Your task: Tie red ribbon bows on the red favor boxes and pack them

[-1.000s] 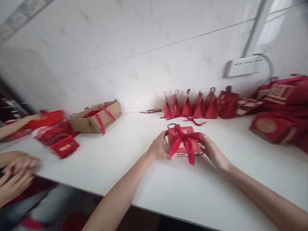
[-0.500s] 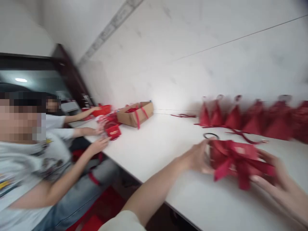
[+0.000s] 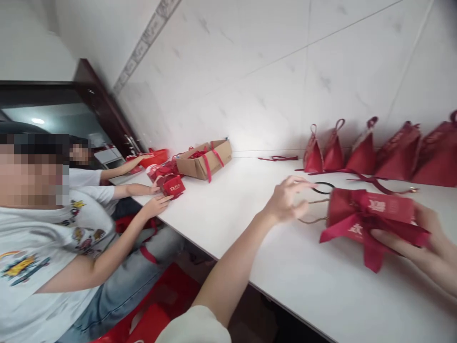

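Right hand grips the ribboned box, left hand open beside it

The right hand (image 3: pixel 424 233) holds the ribboned box (image 3: pixel 378 207) at its right end, one digit lying along the near side beneath the loops of the bow (image 3: pixel 366 216) and the others around the far right corner. Its forearm comes in from the right edge of the view.

The left arm (image 3: pixel 232 267) reaches up and forward from the bottom of the view, a pale sleeve (image 3: pixel 196 326) near the elbow. The left hand (image 3: pixel 287 197) is open and empty, fingers bent, thumb and forefinger spread apart towards the box. Its fingertips are close to the cord handle (image 3: pixel 314 221) and the black ring (image 3: pixel 323 188); whether they touch either is unclear.

The box is over the right part of the white table (image 3: pixel 243 205), in front of a row of upright red pouches (image 3: pixel 362 155). Farther left are an open cardboard carton (image 3: pixel 203 164) and a co-worker (image 3: pixel 46 247), both hands at a small red box (image 3: pixel 173 186).
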{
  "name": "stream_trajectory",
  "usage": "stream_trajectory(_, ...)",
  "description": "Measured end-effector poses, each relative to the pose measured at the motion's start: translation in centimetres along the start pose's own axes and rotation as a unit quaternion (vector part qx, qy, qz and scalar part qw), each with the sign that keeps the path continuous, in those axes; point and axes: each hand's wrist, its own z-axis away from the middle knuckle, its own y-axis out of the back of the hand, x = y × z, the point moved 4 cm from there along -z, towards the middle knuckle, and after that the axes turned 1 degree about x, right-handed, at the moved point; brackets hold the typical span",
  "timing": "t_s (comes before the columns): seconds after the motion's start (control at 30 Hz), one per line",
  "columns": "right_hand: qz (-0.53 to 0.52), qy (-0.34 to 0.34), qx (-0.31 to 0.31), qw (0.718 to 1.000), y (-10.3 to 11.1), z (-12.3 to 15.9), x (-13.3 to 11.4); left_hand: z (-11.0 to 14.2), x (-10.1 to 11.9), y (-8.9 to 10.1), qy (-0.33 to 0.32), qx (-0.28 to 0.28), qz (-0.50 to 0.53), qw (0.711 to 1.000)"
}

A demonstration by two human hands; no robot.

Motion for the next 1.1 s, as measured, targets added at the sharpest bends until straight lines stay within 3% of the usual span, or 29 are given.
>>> stream_trajectory(0.03, -0.007, -0.020, -0.018, 1.000, 0.1, 0.2, -0.3, 0.0, 0.3, 0.3, 0.003, 0.065, 0.038, 0.997)
stream_trajectory(0.1, -0.029, -0.048, -0.050, 0.997, -0.2, 0.6, -1.1, 0.3, 1.5, -0.4, -0.008, 0.130, 0.091, 0.987)
stream_trajectory(0.3, -0.022, -0.017, -0.058, 0.998, -1.4, 1.2, -1.8, 1.1, 3.9, -4.0, -0.090, 0.128, 0.046, 0.987)
stream_trajectory(0.47, -0.027, -0.008, -0.061, 0.998, -1.3, 0.8, -0.7, 1.3, 3.4, -4.0, -0.135, 0.155, 0.055, 0.977)
stream_trajectory(0.6, -0.054, -0.033, -0.063, 0.996, -1.1, 1.0, -1.3, 1.4, 3.1, -3.8, -0.147, 0.171, 0.056, 0.973)
stream_trajectory(0.73, -0.119, -0.027, -0.087, 0.989, -1.3, 1.3, -2.8, 1.4, 3.2, -3.7, -0.134, 0.178, 0.042, 0.974)
stream_trajectory(0.93, -0.116, 0.089, -0.006, 0.989, 0.0, 1.0, -3.4, 1.1, 2.7, -3.5, -0.075, 0.175, 0.048, 0.981)
stream_trajectory(1.1, -0.082, 0.134, -0.003, 0.988, 0.8, 1.4, -4.6, 1.3, 2.4, -3.5, -0.018, 0.202, 0.058, 0.977)
